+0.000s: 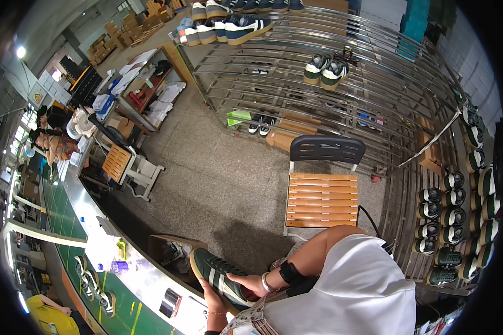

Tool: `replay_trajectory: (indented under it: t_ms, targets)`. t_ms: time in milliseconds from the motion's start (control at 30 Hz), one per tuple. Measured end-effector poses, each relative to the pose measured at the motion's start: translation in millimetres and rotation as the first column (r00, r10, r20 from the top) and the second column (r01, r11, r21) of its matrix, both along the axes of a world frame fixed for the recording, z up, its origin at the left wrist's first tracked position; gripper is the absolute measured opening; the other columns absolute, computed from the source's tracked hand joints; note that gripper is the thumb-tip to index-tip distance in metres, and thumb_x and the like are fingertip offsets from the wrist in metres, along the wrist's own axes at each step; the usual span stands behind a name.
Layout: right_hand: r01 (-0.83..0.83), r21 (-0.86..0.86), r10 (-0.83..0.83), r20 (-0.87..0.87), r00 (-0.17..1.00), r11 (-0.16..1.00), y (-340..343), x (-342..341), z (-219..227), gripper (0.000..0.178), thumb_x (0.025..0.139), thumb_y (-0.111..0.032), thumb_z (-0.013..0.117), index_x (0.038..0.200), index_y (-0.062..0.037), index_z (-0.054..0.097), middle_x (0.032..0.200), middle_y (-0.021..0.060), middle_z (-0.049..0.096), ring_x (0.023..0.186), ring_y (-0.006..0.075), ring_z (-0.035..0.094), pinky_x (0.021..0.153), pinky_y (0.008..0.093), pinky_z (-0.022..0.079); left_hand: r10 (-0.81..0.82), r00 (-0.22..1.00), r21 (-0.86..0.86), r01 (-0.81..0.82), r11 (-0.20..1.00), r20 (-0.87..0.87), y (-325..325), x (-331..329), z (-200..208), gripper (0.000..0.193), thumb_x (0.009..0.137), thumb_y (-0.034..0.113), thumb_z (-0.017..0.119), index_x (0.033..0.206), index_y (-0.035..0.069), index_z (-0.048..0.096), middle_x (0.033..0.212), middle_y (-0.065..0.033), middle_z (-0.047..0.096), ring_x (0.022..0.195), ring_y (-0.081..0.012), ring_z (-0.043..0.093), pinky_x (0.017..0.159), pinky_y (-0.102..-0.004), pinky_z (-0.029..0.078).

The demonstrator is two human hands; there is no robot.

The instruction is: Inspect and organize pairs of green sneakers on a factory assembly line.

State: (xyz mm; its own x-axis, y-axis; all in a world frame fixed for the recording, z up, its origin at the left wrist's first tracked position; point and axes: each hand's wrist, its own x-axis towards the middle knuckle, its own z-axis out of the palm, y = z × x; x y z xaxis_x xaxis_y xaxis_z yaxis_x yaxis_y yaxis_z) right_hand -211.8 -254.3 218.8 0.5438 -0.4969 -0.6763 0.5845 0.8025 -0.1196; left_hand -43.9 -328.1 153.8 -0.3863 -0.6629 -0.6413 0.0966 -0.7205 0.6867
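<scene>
A dark green sneaker (215, 270) with white side stripes and a tan gum sole is held low in front of me, its toe pointing up and left. My left hand (213, 300) supports it along the sole side. My right hand (252, 283) comes in from the right and grips it near the shoe's opening, the thumb lying across the upper. The heel end is partly hidden by my hands and apron. Beside the shoe, an open cardboard box (161, 248) with crumpled paper stands by the workbench (151, 279).
A green conveyor belt (67, 223) carries several sneakers (107, 302) on the left. A slatted chair (322, 201) stands ahead. Metal racks (251, 67) with shoes run behind it; more green sneakers (452, 198) fill the right rack. A person in yellow (53, 315) is at lower left.
</scene>
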Motion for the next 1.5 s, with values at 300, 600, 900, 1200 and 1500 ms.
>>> replay_trajectory:
  t_ms: [300, 600, 900, 1200, 1500]
  targets:
    - [0.099, 0.134, -0.104, 0.035, 0.994, 0.986, -1.3, 21.1, -53.1, 0.061, 0.060, -0.077, 0.056, 0.066, -0.0169, 0.050, 0.064, -0.0009, 0.046, 0.057, 0.0119, 0.043, 0.053, 0.0256, 0.033, 0.040, 0.999, -0.050, -0.038, 0.998, 0.030, 8.1, -9.5, 20.7, 0.064, 0.092, 0.052, 0.027, 0.129, 0.002, 0.037, 0.125, -0.0105, 0.048, 0.112, -0.0236, 0.048, 0.098, -0.0342, 0.035]
    - [0.068, 0.148, -0.074, 0.039, 0.997, 0.987, -2.1, 21.3, -44.5, 0.060, 0.062, -0.074, 0.058, 0.049, -0.0205, 0.034, 0.049, -0.0056, 0.031, 0.045, 0.0096, 0.030, 0.044, 0.0233, 0.023, 0.114, 0.986, -0.082, -0.104, 0.991, 0.120, 9.8, -2.6, 14.4, 0.068, 0.090, 0.055, 0.031, 0.128, -0.001, 0.038, 0.123, -0.0108, 0.049, 0.111, -0.0216, 0.048, 0.097, -0.0324, 0.035]
    - [0.075, 0.075, -0.062, -0.161, 0.985, 0.994, -8.4, 29.4, -49.9, 0.058, 0.070, -0.069, 0.055, 0.049, -0.0208, 0.031, 0.048, -0.0059, 0.030, 0.042, 0.0088, 0.028, 0.042, 0.0234, 0.022, 0.191, 0.969, -0.083, -0.180, 0.980, 0.156, 9.6, 13.0, 3.0, 0.069, 0.089, 0.055, 0.034, 0.124, -0.004, 0.042, 0.121, -0.0101, 0.050, 0.109, -0.0189, 0.047, 0.095, -0.0300, 0.035]
    - [-0.170, -0.047, 0.150, -0.283, 0.947, 0.984, -25.8, 49.5, -49.7, 0.058, 0.073, -0.069, 0.050, 0.046, -0.0183, 0.042, 0.044, -0.0029, 0.039, 0.036, 0.0103, 0.034, 0.038, 0.0245, 0.023, 0.351, 0.930, -0.045, -0.348, 0.936, 0.110, 24.0, 33.4, 21.3, 0.065, 0.091, 0.051, 0.031, 0.128, -0.002, 0.037, 0.125, -0.0117, 0.047, 0.112, -0.0224, 0.047, 0.098, -0.0317, 0.034]
    - [-0.281, -0.016, 0.270, -0.232, 0.935, 0.960, -29.0, 63.4, -44.5, 0.056, 0.072, -0.068, 0.053, 0.045, -0.0201, 0.041, 0.043, -0.0041, 0.038, 0.035, 0.0092, 0.032, 0.037, 0.0243, 0.022, 0.458, 0.889, -0.088, -0.456, 0.886, 0.005, 37.4, 51.2, 12.6, 0.061, 0.093, 0.048, 0.030, 0.127, -0.002, 0.039, 0.124, -0.0112, 0.048, 0.111, -0.0219, 0.047, 0.097, -0.0317, 0.034]
